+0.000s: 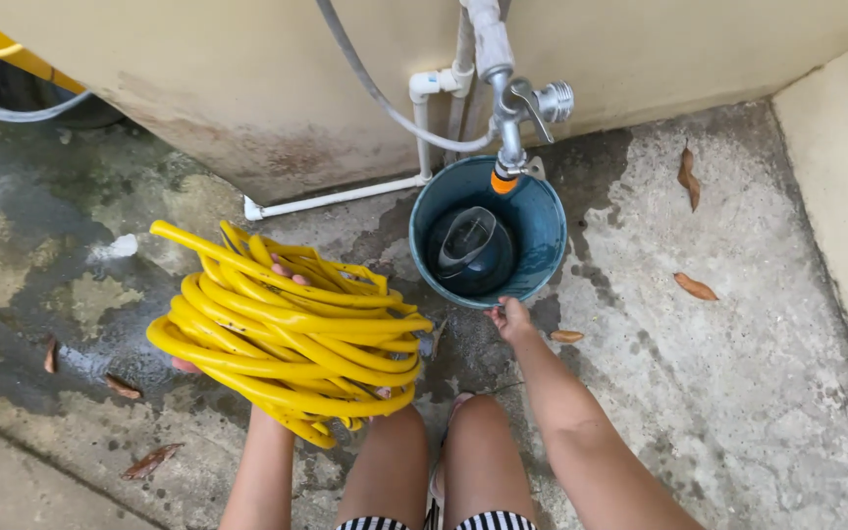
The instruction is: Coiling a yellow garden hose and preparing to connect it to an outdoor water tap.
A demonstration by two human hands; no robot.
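- Floor (738,393): wet concrete with dry leaves scattered on it; the wall runs along 12 o'clock.
- Hose (287,329): a yellow coil, bundled in many loops, held off the floor at about 9 o'clock from the knees.
- Bucket (542,221): blue-green, on the floor at 1 o'clock, right under the tap (532,103); it holds dark water and a clear jug (465,240).
- Left hand (282,280): arm raised from below, hand pushed through the coil, fingers closed around the loops; only the fingertips show above the hose.
- Right hand (510,319): arm stretched forward and down, fingers pinched on the bucket's near rim at its 6 o'clock.
- Step in hand, as I judge it: getting hold of the bucket under the tap while the hose is kept gathered.
- A next move would call for a firm rim grip, since the water makes the bucket heavy, and a steady left arm so the loops don't slip.
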